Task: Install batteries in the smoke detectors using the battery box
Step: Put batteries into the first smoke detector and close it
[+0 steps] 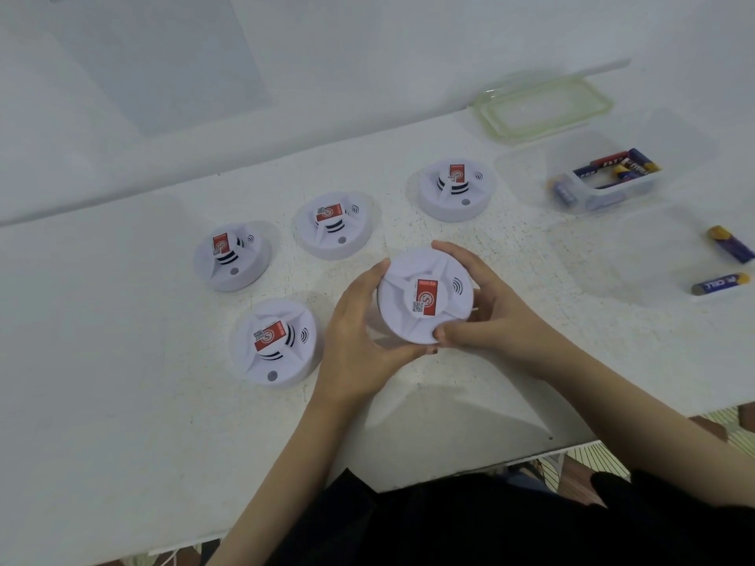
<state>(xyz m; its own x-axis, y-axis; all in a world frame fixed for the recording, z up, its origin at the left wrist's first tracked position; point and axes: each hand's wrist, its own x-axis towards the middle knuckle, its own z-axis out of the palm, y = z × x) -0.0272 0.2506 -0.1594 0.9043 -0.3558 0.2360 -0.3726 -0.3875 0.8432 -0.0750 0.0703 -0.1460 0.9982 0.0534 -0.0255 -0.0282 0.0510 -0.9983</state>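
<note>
A detector [425, 296] is being gripped face-up between both hands [359, 332], fingers curled around its rim; loose batteries [721, 283] are lying nearer the right hand [486, 316].

White surface [122, 361], worn and speckled toward the right. On it are four detectors [232, 257] [333, 226] [453, 189] [275, 341], dome side up: three in a slanted back row, one nearer the front edge. Far right is an open clear box [613, 200], with its lid [543, 106] flat just behind. Two loose batteries [731, 243] [721, 283] lie by the right edge, apart.
</note>
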